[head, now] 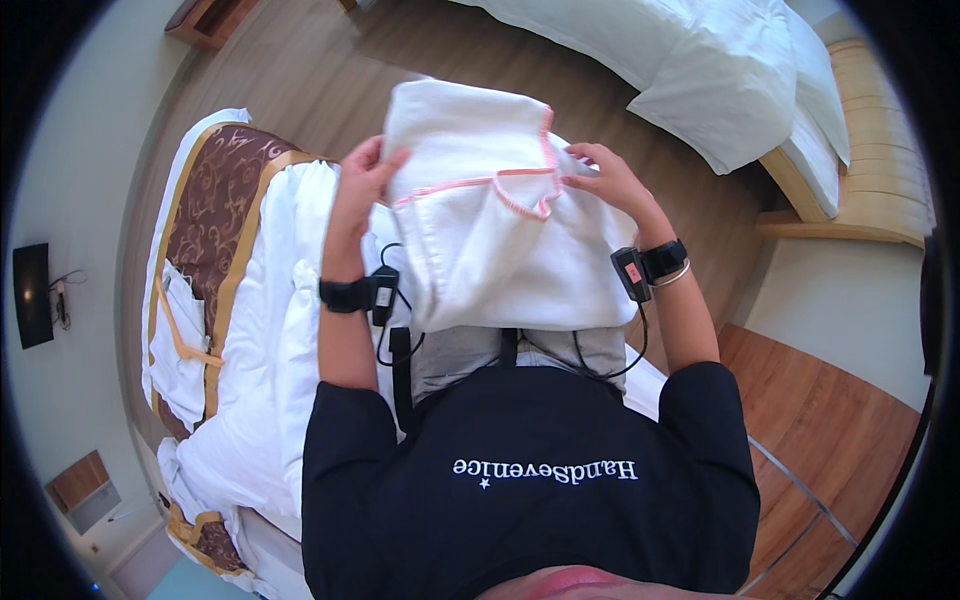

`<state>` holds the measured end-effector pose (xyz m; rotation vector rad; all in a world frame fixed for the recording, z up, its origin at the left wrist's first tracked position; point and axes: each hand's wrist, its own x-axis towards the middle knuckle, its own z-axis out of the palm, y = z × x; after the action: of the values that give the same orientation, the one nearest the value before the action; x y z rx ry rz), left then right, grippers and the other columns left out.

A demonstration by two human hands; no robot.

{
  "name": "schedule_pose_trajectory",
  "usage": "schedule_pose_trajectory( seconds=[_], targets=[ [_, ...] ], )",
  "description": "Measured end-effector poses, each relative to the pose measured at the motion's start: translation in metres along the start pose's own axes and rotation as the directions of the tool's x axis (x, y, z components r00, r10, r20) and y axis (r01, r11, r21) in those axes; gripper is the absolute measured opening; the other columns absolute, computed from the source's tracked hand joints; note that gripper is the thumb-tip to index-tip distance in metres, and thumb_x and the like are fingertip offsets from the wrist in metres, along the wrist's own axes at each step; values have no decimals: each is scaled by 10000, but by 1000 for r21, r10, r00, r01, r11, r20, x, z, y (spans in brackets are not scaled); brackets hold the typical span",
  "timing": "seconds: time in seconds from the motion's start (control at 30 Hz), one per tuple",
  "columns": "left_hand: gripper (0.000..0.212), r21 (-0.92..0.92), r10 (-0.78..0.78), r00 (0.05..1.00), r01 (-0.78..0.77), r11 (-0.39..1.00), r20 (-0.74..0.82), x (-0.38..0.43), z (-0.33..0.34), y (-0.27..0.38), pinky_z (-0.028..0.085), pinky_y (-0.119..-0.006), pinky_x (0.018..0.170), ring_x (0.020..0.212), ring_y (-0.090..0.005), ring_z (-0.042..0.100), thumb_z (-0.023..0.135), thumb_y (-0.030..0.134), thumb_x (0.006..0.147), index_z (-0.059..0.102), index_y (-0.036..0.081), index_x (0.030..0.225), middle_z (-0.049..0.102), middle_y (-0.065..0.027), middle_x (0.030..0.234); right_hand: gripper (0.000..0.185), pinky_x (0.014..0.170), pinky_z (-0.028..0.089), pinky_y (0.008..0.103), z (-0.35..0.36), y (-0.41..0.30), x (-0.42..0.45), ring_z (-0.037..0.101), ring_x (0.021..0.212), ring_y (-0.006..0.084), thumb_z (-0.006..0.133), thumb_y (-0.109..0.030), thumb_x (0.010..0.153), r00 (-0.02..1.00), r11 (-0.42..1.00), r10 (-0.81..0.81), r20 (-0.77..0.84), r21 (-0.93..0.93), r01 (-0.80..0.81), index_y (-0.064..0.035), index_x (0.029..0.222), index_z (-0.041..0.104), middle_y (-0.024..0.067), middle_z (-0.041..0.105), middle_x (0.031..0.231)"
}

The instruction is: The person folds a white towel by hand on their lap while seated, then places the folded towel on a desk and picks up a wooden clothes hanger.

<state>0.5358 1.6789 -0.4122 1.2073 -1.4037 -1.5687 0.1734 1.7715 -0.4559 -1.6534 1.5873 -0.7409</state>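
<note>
A folded white cloth [465, 247] with pink-orange stitched edges spreads in front of me, above my grey trousers. Its upper part is folded in a flat panel, and a loose corner bulges near the middle right. My left hand [369, 174] grips the panel's left edge, thumb on the near face and the other fingers partly hidden behind. At the right edge, my right hand [609, 180] has its thumb tip against the stitched border and its fingers just above, pinching the fabric. Both wrists wear black straps with small cabled boxes.
To the left is a bed with white bedding [277, 300], a brown patterned runner [225, 172] and an orange hanger [176, 330] on white fabric. Another bed [675, 52] stands at the upper right, its wooden headboard [877, 135] beyond. Wood flooring [465, 52] shows between.
</note>
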Motion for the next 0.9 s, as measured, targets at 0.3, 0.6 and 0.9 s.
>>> schedule_pose_trajectory(
  seconds=[0.3,0.6,0.9],
  targets=[
    [771,605,-14,996,63,794,-85,-11,-38,-17,375,-325,994,1163,-225,492,726,376,781,388,2,1364,482,-145,1326,446,1017,343,401,16,-28,17,423,1174,320,762,-178,684,993,967,-59,107,-242,84,-176,1102,608,56,497,1234],
    [807,436,-361,925,377,817,-122,-18,-23,-25,427,-390,923,1141,-267,501,691,514,772,419,0,1332,525,-178,1233,339,989,340,366,16,-46,18,451,1158,273,658,-294,838,994,966,-50,98,-246,73,-112,1120,612,95,532,1195],
    [563,-84,-373,927,369,926,-34,-41,-27,-16,484,-302,812,976,-186,576,725,271,810,456,-31,1201,565,-123,1126,367,882,426,279,49,-75,22,529,1045,149,596,-298,901,972,934,80,223,324,-151,-37,1158,562,64,535,1208]
  ],
)
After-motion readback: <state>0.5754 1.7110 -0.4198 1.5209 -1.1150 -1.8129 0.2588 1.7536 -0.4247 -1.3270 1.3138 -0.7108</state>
